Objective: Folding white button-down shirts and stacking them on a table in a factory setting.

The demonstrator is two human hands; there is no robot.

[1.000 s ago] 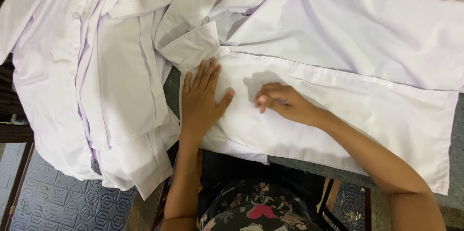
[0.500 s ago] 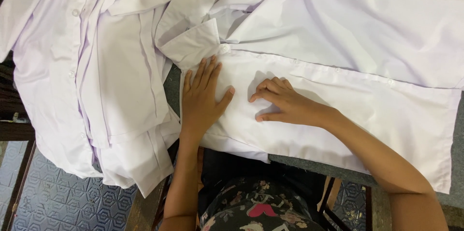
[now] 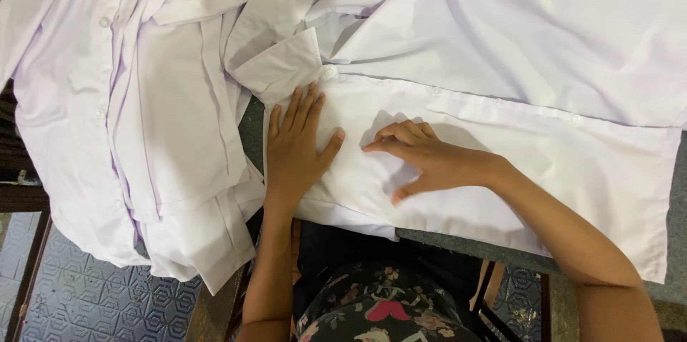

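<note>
A white buttoned shirt (image 3: 515,84) lies spread across a grey table (image 3: 673,242), its button strip running left to right. My left hand (image 3: 295,147) rests flat on the shirt's front panel near the collar (image 3: 283,63), fingers spread. My right hand (image 3: 422,159) lies just to its right on the same panel, fingers curled and fingertips pressing the cloth. Neither hand holds anything.
A pile of several white shirts (image 3: 129,113) lies at the left and hangs over the table's front edge. Below is a patterned tiled floor (image 3: 86,292). My lap in flowered fabric (image 3: 386,313) is at the bottom edge.
My right hand has slid left and slightly down along the shirt panel, closer to my left hand. The left hand has stayed flat in place.
</note>
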